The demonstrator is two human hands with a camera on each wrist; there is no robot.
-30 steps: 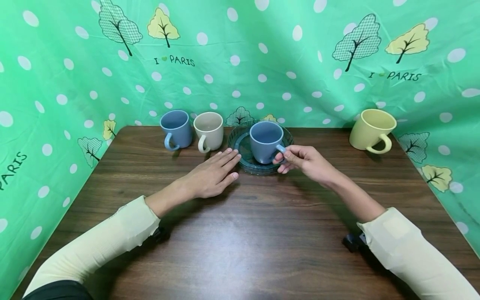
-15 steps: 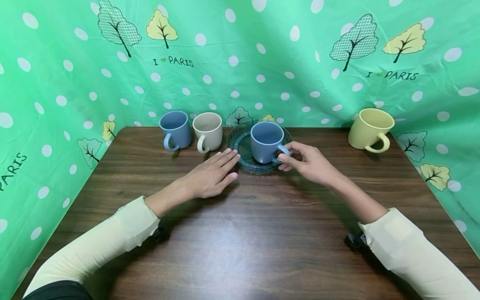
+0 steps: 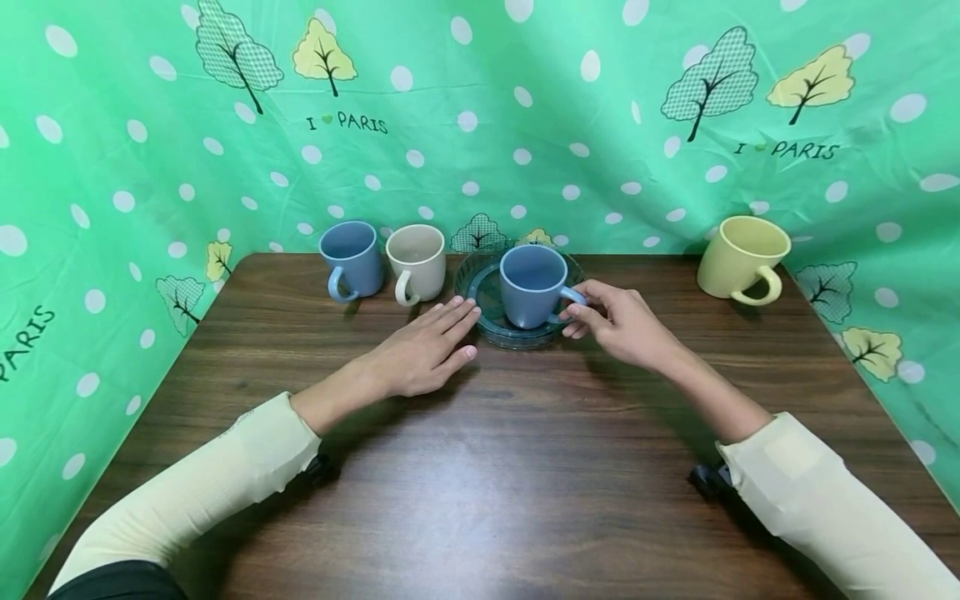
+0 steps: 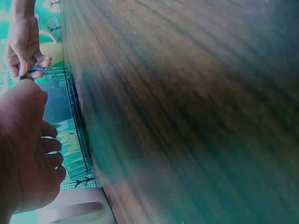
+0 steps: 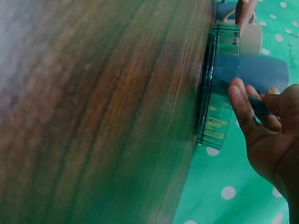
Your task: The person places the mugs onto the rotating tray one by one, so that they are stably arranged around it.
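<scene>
A blue mug [image 3: 531, 287] stands upright inside a clear ribbed glass dish [image 3: 491, 321] near the back of the table. My right hand [image 3: 618, 325] pinches the mug's handle, which points right, between thumb and fingers; the right wrist view shows the thumb and fingertips at the handle [image 5: 259, 105]. Flat and palm down, my left hand [image 3: 423, 350] reaches its straight fingertips to the dish's left rim. In the left wrist view the left hand [image 4: 32, 149] lies alongside the dish's glass wall [image 4: 70, 123].
To the dish's left stand a white mug [image 3: 423, 262] and a second blue mug [image 3: 360, 262]. A yellow mug [image 3: 738, 258] is at the back right. Behind the brown wooden table [image 3: 480, 467] hangs a green dotted cloth [image 3: 450, 83].
The blue mug in the dish has turned a little, so its handle points farther right. My right fingers have shifted slightly along with the handle. The left hand has kept its place.
</scene>
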